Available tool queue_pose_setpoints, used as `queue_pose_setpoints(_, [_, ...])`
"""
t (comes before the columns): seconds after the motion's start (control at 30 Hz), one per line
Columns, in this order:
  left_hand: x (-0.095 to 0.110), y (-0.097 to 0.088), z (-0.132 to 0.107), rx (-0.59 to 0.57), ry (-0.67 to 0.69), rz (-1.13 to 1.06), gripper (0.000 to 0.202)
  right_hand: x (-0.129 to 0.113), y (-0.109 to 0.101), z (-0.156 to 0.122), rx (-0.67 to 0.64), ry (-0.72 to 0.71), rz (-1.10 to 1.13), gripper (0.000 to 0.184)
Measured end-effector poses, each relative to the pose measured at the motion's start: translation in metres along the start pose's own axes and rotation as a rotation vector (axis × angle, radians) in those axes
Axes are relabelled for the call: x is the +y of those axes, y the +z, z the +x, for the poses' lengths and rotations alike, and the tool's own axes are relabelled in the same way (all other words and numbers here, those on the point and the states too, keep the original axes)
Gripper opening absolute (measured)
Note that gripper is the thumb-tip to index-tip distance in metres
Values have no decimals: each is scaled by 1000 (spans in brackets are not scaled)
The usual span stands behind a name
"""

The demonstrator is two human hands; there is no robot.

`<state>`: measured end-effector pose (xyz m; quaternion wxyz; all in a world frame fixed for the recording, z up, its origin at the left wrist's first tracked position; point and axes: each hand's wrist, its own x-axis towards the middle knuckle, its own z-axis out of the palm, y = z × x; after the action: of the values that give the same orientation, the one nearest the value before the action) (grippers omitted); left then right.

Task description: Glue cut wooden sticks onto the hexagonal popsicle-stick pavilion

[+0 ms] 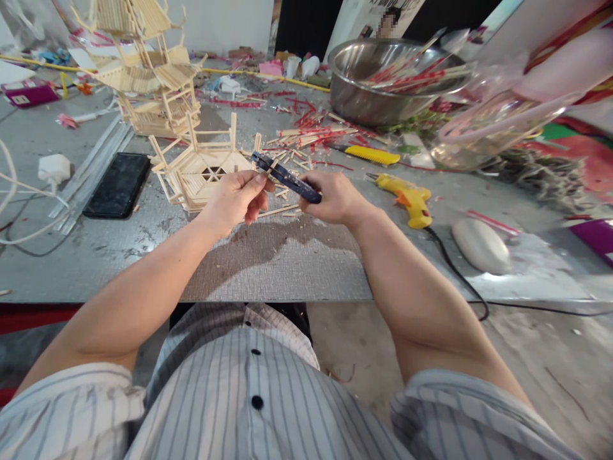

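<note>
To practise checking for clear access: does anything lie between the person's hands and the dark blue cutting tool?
Nothing visible does. The right hand grips the dark blue cutting tool by its handle, and the left hand touches its front end, both above the grey table.

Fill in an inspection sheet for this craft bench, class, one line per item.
Surface: grey table, scattered with wood chips.
Job's things: blue cutters, thin stick at their tip, six-sided wooden frame, stick tower.
Clutter: phone, glue gun, metal bowl of red-tipped sticks, yellow comb.
Hands: left hand pinches the stick; right hand grips the cutters.
Cables: black cord from the glue gun; white cable near a charger.
Surroundings: bare floor below the table edge.
</note>
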<state>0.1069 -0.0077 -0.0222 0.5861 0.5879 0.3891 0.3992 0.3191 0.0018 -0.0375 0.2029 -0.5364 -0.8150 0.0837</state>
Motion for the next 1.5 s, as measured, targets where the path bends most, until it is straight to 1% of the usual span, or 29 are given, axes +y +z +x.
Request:
queue_pose_setpoints(0.13, [2,-3,-1,-30,-47,-89,34,-2,-2,0,-12,13,29,17])
queue_pose_setpoints(0.27, [2,-5,-1,-50,-75,-138,37,-1,-2,1,-11,40,36,17])
queue_pose_setpoints(0.5, [-1,-2,0,-15,-20,-63,25,-2,-3,0,-38,15,54,20])
queue_pose_setpoints(0.67, [0,-1,0,-2,-24,-52,25,-2,-3,0,-49,17,44,26])
queue_pose_setpoints(0.93, [2,1,-1,-5,-75,-36,27,2,-3,0,-58,-4,62,34])
queue_pose_setpoints(1.13, [3,1,-2,-15,-72,-41,31,1,-4,0,-62,13,63,33])
queue_pose_setpoints(1.33, [3,1,-2,-11,-70,-27,28,2,-3,0,-48,13,51,30])
queue_pose_setpoints(1.5, [2,1,-1,-15,-55,-39,30,1,-3,0,-59,26,38,27])
